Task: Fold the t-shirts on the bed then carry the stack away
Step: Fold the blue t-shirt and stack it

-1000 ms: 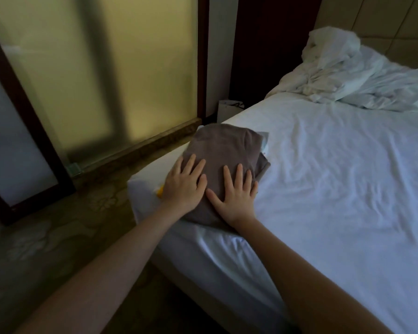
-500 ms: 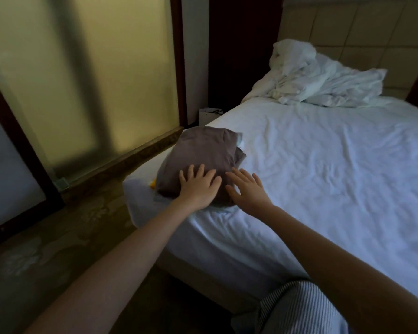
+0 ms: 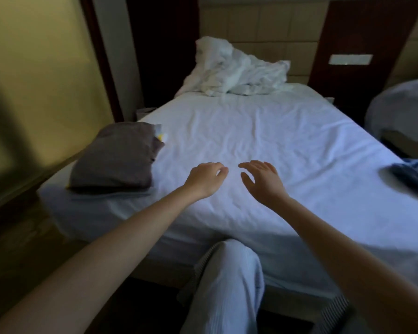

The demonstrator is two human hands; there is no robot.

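Apparently most folding is done: a folded stack point(image 3: 116, 157), topped in grey, is seen at the near left corner of the bed point(image 3: 251, 131). The left hand point(image 3: 206, 177) and right hand point(image 3: 263, 182) are held empty over the sheet, fingers relaxed. A blue garment point(image 3: 413, 174) at the right edge is judged unfolded, and the carrying is not yet done. Crumpled white bedding point(image 3: 237, 73) lies well apart, so no obstruction is expected.

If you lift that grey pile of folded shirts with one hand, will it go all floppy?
Probably floppy: the grey pile is soft cloth with rounded edges, so it would likely droop over one hand. Likely light too: a low pile on the bed. At its far corner white and yellow layers peek out, so they might slide apart.
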